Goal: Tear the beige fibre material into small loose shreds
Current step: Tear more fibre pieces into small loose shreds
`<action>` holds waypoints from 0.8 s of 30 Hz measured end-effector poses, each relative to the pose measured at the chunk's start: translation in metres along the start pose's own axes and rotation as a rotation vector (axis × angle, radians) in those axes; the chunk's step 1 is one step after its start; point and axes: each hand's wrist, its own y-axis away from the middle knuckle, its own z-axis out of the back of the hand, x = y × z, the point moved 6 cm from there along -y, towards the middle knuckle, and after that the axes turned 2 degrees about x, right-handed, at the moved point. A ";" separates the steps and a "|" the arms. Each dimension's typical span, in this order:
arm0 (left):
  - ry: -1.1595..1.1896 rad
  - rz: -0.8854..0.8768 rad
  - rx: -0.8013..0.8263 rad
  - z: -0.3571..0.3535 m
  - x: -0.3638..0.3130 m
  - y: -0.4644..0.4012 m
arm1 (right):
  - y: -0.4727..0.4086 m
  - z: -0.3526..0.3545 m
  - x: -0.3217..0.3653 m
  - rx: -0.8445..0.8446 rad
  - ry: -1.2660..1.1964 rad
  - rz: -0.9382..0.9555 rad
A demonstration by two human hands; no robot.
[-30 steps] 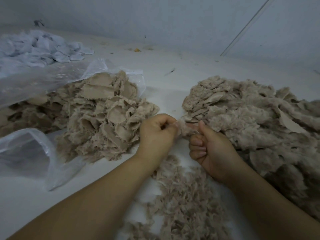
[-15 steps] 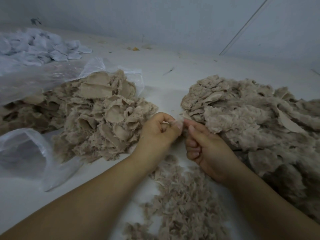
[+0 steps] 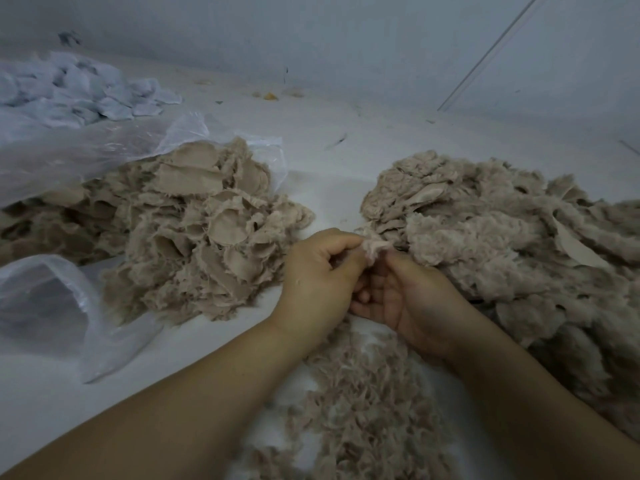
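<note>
Tuft of beige fibre at frame centre, pinched between both hands | left hand fingers curled, gripping tuft's left end | right hand palm up, fingertips clamping its right end | shreds below hands | piles left and right

No legible text, label, brand, number or sign appears anywhere in the view.
</note>
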 end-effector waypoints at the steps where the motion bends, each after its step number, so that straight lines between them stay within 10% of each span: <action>1: -0.028 -0.038 -0.049 0.005 -0.002 -0.001 | 0.000 0.000 0.000 -0.004 -0.018 0.002; 5: -0.062 -0.100 -0.204 0.025 -0.005 -0.002 | -0.001 0.005 -0.002 -0.038 -0.073 0.002; 12: -0.219 -0.038 0.086 0.008 0.003 0.003 | 0.003 0.002 0.005 0.005 0.094 0.137; 24: -0.427 0.038 0.061 0.011 0.021 -0.009 | 0.002 0.012 0.002 -0.146 0.050 0.136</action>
